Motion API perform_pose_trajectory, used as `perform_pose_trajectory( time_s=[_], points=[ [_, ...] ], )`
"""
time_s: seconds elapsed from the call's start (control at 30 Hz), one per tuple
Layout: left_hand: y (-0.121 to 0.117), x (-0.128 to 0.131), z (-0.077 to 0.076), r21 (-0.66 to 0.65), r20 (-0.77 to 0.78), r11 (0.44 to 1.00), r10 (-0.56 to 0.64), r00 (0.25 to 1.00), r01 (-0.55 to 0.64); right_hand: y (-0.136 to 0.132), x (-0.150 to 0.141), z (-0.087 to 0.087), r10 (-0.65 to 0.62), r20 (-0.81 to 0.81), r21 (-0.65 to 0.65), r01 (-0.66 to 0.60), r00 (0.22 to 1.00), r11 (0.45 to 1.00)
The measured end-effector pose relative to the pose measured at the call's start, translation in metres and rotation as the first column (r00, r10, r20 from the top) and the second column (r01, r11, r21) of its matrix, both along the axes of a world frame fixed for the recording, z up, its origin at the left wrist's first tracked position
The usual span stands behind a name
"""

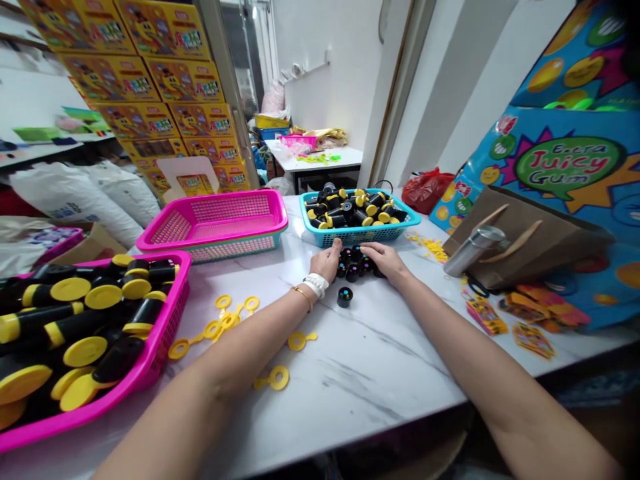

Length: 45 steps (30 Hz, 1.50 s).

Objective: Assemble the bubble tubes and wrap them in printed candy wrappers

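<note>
A: Black plastic caps, small and cylindrical, with coloured dots on their tops [356, 261] – one cluster, lying on the white marble-patterned tabletop [380, 360] just in front of the turquoise plastic mesh basket [358, 233]. One stray cap of the same kind [345, 297] sits apart, nearer the person

B: Hands?

A: Left hand [327, 259], loosely cupped, fingers curled against the left side of the cluster, touching it; a white beaded bracelet [316, 285] and a thin gold bangle [303, 295] on that wrist. Right hand [385, 260], palm down, fingers spread and bent over the right side of the cluster. Neither is clenched; whether any single cap is pinched between fingers, cannot tell

B: Handling notes?

A: Judged light, hard, stiff, smooth-walled, likely to roll or skitter on the polished stone if nudged sideways. Not fragile by the look of it. Best taken singly by the round side wall between thumb and forefinger, or herded together between both cupped palms

B: Other stock?

A: Turquoise basket holds black tubes with yellow ends [350, 207], heaped. Pink plastic mesh basket, near left [165, 333], holds larger black-and-yellow tubes with round yellow lids [85, 313]. A second pink basket [220, 223] stands behind it, stacked on a turquoise one. Yellow plastic ring wands [227, 320] lie scattered on the tabletop between the left forearm and the near pink basket. Right side: a steel flask [473, 248] on its side against a brown paper bag [530, 243], with a blue gum display carton [565, 173] behind
</note>
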<state>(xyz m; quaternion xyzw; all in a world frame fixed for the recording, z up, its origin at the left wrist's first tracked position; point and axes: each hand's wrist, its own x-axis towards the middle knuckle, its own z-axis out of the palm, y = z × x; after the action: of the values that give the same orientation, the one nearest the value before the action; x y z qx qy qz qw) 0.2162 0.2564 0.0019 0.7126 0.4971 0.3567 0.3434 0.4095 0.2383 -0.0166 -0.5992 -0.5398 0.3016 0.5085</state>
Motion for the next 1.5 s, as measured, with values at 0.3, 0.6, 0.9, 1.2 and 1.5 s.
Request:
perform_pose_trajectory(
  time_s=[0.3,0.6,0.9,1.2,1.5],
  points=[
    [-0.020,0.002,0.003,-0.060,-0.002,0.997,0.042,0.999,-0.042,-0.008,-0.015,-0.004,-0.076,-0.017,-0.021,0.076,0.997,0.997],
    [-0.038,-0.006,0.003,-0.064,-0.020,0.997,0.052,0.998,-0.053,-0.025,-0.028,-0.008,-0.103,-0.037,-0.034,0.102,0.994,0.994],
    [-0.061,-0.015,0.001,-0.060,-0.023,0.997,0.045,0.999,-0.046,-0.048,-0.042,-0.004,-0.124,-0.049,-0.051,0.122,0.991,0.991],
    [-0.059,-0.023,0.011,-0.089,-0.046,0.996,-0.008,0.999,0.003,-0.054,-0.046,-0.005,-0.156,-0.050,-0.032,0.154,0.986,0.987],
    [-0.079,-0.029,0.004,-0.103,-0.023,0.993,-0.051,0.998,0.048,-0.068,-0.055,-0.006,-0.172,-0.089,-0.043,0.169,0.981,0.985]
  ],
)
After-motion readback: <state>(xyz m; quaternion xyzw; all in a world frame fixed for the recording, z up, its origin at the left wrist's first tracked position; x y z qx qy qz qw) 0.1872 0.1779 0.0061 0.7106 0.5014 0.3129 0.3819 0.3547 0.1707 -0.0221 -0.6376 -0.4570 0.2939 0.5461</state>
